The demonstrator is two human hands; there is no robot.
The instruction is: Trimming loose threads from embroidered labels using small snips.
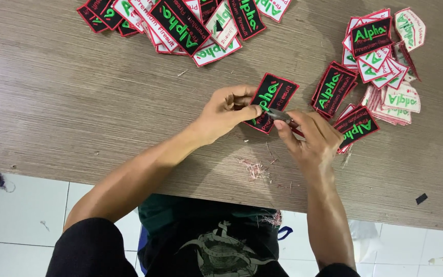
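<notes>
Head view: a black embroidered patch (272,97) with a red border and green lettering is held flat-tilted over the grey wood-grain table (78,102), between the two hands and slightly above them in the picture. The left hand (225,111) is closed on the patch's left lower edge, the thumb pressed on top and the other fingers curled beneath, so the patch is pinched there. The right hand (311,137) is placed just to the right of and below the patch, its fingers bunched around a small metal thread cutter (279,115), whose tip is laid against the patch's lower right corner. The two hands are kept close together, almost touching near the tool.

Below the hands, a small tuft of trimmed red thread scraps (255,169) is seen on the table, near the front edge. To the right of the right hand, a spread pile of like patches (380,66) is laid out, some face up in black, some turned over to show a white backing; the nearest of them is touching or just beside the right hand's knuckles. Another pile of patches (180,23) is heaped along the far edge of the table, well apart from the hands. Two tiny black scraps (422,198) are left near the table's right front corner. White floor tiles (16,215) are shown beneath the table edge.
</notes>
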